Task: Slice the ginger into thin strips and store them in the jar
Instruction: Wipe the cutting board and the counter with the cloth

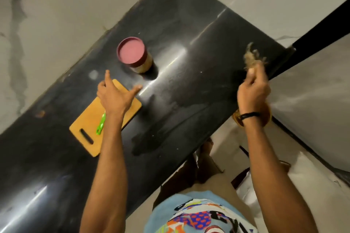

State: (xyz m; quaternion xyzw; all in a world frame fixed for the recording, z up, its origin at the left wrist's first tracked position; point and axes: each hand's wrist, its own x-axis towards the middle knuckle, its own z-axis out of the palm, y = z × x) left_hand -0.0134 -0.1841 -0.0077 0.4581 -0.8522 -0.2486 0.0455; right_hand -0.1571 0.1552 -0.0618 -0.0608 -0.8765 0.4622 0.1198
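Toward the back of the black table (198, 62) stands the jar (145, 64), its dark red lid (130, 51) on; just in front of it lies a wooden cutting board (89, 117) with a green knife (100, 125) resting on it, partly hidden by the left forearm; the left hand (115, 96) hovers over the board's far end, fingers straight and spread apart, holding nothing and clear of the jar; well to the right, the right hand (253, 89) is raised, fingers pinched on a pale stringy tuft (252, 56) — too blurred to tell more; a black band (248, 115) circles that wrist.
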